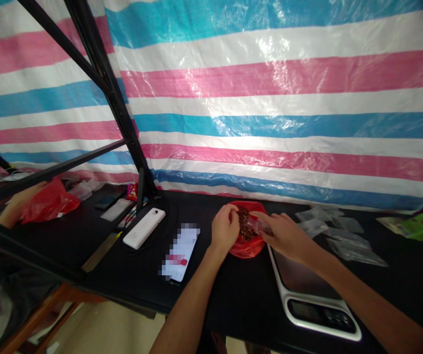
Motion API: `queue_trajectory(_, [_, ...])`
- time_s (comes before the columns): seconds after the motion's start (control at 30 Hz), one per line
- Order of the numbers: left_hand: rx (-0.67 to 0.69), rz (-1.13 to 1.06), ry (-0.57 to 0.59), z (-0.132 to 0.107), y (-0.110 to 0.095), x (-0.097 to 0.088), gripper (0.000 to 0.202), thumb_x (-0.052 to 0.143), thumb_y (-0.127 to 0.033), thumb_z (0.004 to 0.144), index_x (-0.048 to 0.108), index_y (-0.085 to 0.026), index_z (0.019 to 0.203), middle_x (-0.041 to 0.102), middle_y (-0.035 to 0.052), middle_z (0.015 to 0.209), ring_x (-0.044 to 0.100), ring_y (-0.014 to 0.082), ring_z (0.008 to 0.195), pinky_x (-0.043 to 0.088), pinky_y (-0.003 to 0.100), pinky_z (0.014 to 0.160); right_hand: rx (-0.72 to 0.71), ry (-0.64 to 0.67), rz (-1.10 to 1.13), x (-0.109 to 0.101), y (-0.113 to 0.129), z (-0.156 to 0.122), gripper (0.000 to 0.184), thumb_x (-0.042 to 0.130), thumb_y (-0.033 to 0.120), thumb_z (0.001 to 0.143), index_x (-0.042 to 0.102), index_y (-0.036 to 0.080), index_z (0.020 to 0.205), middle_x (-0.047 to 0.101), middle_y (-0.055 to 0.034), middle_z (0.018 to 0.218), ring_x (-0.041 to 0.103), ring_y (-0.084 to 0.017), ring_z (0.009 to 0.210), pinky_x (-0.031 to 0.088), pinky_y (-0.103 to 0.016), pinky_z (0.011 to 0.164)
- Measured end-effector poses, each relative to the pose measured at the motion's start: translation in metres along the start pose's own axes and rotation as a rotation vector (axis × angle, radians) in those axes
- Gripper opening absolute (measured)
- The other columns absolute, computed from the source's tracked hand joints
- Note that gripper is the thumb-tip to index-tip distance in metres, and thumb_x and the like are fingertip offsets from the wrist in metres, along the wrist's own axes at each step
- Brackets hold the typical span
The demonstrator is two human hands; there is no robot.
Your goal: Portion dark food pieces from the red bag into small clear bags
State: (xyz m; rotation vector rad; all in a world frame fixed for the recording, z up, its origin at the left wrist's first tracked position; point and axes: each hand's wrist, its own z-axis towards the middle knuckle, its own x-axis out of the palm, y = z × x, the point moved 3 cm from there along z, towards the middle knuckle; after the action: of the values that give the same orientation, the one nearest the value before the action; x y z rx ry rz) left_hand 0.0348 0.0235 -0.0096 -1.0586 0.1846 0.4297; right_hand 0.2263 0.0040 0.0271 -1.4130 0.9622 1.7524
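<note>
My left hand [225,227], fingers pinched nearly closed, sits at the mouth of a red plastic bag [246,248] w/ brown dried pieces [244,223]; can't tell if it grips any. My right hand [284,235] clasps a small clear pouch [261,225], held over the bag's right edge. The bag lies on a black table [240,295], just behind a digital scale [307,290]. Left of it: a phone [180,251] & a white power bank [144,228].

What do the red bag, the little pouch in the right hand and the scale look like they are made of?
The red bag looks like thin plastic film: glossy, crumpled. The pouch in the right hand seems soft transparent plastic. The scale has a dull grey, brushed platform, likely steel, on a silvery body, perhaps plastic.
</note>
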Motion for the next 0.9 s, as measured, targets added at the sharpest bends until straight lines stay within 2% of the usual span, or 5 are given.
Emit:
queue_trajectory(0.17, [-0.012,-0.004,-0.002,0.001,-0.002,-0.002,0.023,0.049,-0.009,0.097,0.067,-0.023,0.096,0.073,0.0018,0.098,0.070,0.0182,0.096,0.051,0.030,0.089,0.133,0.029,0.259,-0.002,-0.024,-0.037,0.046,0.055,0.040,0.102,0.056,0.029,0.147,0.080,-0.0030,0.094,0.074,-0.025,0.079,0.052,-0.036,0.075])
queue_trajectory(0.27, [-0.009,-0.010,0.009,0.000,-0.004,-0.001,0.023,0.049,-0.008,0.097,0.068,-0.023,0.096,0.074,0.0017,0.099,0.070,0.0182,0.097,0.051,0.030,0.091,0.122,0.001,0.365,0.005,-0.046,-0.064,0.045,0.058,0.054,0.101,0.063,0.034,0.140,0.077,-0.0061,0.115,0.074,-0.027,0.101,0.058,-0.037,0.085])
queue_trajectory(0.4, [0.005,-0.008,0.019,-0.001,-0.007,0.000,0.024,0.050,-0.008,0.097,0.068,-0.023,0.097,0.075,0.0018,0.101,0.070,0.0184,0.098,0.052,0.031,0.092,0.151,-0.236,0.329,0.004,-0.084,-0.073,0.059,0.065,0.069,0.091,0.068,0.033,0.138,0.069,-0.0114,0.135,0.064,-0.036,0.128,0.051,-0.052,0.108])
queue_trajectory(0.7, [0.322,0.000,0.334,-0.018,-0.029,0.015,0.026,0.051,-0.009,0.096,0.072,-0.024,0.098,0.074,0.0039,0.096,0.071,0.0175,0.088,0.056,0.029,0.084,0.402,-0.754,0.520,0.012,-0.145,-0.056,0.044,0.052,0.062,0.100,0.074,0.025,0.099,0.081,-0.0093,0.106,0.075,-0.030,0.098,0.059,-0.044,0.087])
queue_trajectory(0.9, [0.377,0.006,0.377,-0.026,-0.027,0.026,0.029,0.049,-0.006,0.094,0.072,-0.023,0.099,0.075,0.0048,0.098,0.072,0.0171,0.088,0.057,0.029,0.084,0.399,-0.824,0.348,0.020,-0.152,-0.073,0.036,0.056,0.052,0.099,0.076,0.023,0.096,0.077,-0.0097,0.096,0.068,-0.030,0.090,0.052,-0.047,0.088])
